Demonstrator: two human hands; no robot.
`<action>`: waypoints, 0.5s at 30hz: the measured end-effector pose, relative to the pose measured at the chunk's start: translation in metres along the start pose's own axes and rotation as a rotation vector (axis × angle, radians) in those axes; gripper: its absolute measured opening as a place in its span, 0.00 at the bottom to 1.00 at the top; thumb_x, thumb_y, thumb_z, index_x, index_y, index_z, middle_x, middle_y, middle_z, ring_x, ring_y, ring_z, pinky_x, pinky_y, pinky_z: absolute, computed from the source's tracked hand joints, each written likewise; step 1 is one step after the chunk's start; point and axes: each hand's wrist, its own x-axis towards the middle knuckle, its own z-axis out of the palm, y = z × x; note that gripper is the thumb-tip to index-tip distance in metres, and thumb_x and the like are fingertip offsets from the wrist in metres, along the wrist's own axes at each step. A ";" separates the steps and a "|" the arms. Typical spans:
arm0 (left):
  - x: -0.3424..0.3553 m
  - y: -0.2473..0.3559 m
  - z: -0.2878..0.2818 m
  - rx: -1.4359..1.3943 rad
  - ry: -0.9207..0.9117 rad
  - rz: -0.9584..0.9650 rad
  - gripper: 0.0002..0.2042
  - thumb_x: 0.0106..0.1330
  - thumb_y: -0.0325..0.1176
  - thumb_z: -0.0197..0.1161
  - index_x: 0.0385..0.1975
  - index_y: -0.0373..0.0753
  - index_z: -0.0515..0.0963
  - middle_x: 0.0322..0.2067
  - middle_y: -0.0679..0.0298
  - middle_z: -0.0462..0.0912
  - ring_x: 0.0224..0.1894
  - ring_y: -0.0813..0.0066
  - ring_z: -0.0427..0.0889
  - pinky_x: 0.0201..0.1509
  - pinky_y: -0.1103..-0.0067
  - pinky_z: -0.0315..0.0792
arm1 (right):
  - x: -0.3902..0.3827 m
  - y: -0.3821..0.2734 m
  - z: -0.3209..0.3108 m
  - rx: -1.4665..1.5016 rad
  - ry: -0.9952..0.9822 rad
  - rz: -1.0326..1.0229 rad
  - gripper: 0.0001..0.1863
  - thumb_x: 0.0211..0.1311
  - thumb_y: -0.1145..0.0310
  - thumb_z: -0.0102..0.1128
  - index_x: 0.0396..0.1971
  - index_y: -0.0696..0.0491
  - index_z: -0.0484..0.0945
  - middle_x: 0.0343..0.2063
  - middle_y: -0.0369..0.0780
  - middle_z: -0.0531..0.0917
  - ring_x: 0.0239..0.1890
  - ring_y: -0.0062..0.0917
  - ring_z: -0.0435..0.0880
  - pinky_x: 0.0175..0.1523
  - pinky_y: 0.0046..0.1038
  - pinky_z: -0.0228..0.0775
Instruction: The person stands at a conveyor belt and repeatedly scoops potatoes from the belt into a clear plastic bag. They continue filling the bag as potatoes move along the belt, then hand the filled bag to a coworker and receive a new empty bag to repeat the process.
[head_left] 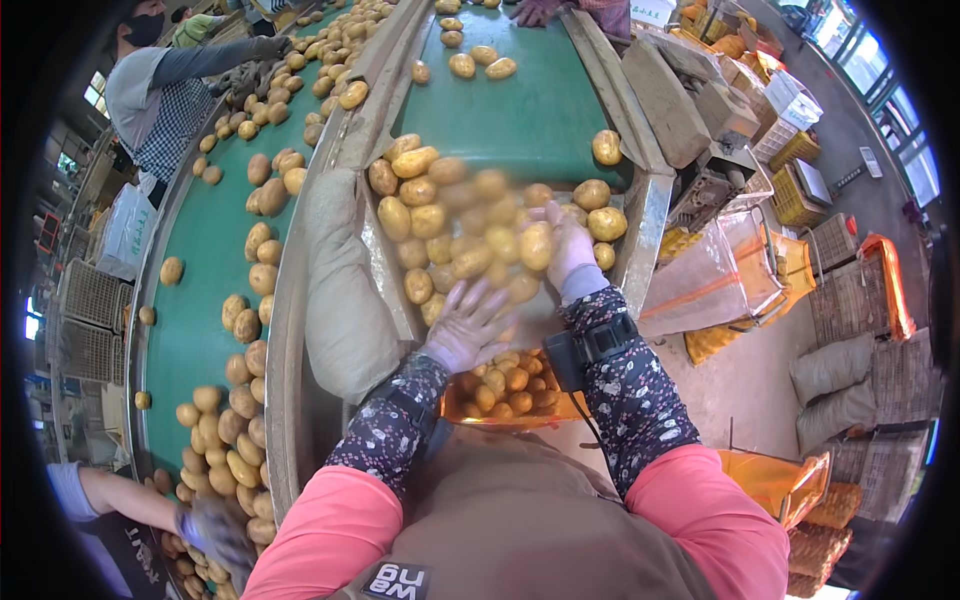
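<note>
My left hand (468, 320), in a pale glove, spreads its fingers open at the lower edge of a blurred heap of potatoes (421, 220) on the chute. My right hand (568, 245), also gloved, has fingers curled at a potato (535, 246) on the heap's right side. Below my hands, an orange container (470, 415) holds more potatoes. The green conveyor (500, 120) beyond carries a few potatoes. A padded grey sack (340, 290) lies along the chute's left side, beside my left forearm.
A second green belt (190, 290) on the left carries many potatoes; co-workers (160, 110) stand beside it, another's arm (140, 495) reaching in at lower left. A gloved hand (530, 12) shows at the far top. Crates (835, 300), sacks (830, 380) and machinery (700, 120) are on the right.
</note>
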 end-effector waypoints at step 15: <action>0.075 0.035 0.023 0.065 0.070 -0.171 0.34 0.58 0.62 0.67 0.65 0.57 0.74 0.71 0.56 0.62 0.75 0.42 0.52 0.75 0.41 0.43 | -0.063 -0.098 -0.093 0.117 -0.139 0.196 0.26 0.66 0.67 0.61 0.63 0.47 0.67 0.49 0.41 0.77 0.54 0.29 0.77 0.51 0.32 0.75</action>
